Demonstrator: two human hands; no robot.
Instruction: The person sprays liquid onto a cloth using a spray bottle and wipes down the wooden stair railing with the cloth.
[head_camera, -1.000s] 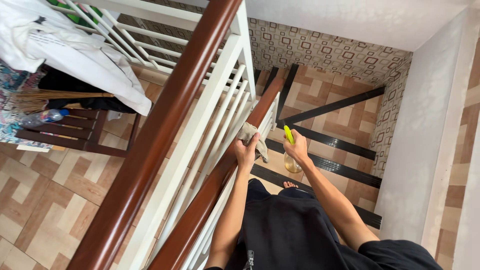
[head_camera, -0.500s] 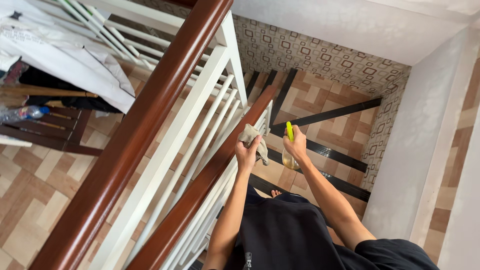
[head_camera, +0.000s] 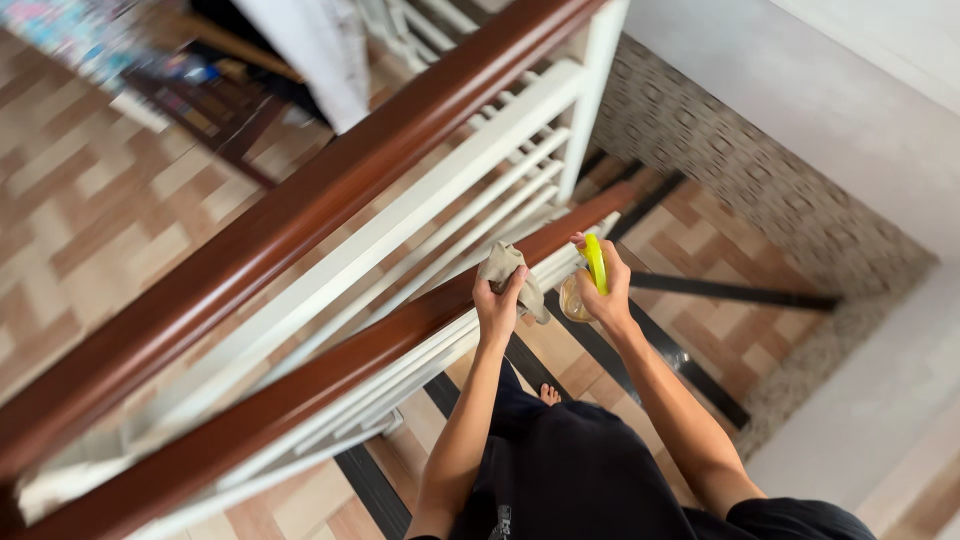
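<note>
View has swung rightward and tilted; right hand now turns the clear spray bottle with yellow-green trigger head toward the brown wooden handrail.

Soft, even daylight fills the stairwell; no hard shadows fall anywhere. The wall at 1 o'clock is the brightest area, close to washed out. A pale sheen of glare runs along the upper handrail. Motion blur smears most of the frame, strongest toward 10 o'clock, where the floor tiles and the chair lose their edges. The patterned wall at 2 o'clock is blurred too. The hands at centre are the sharpest part. Straight rails bow slightly toward the edges, a wide-lens distortion.
</note>
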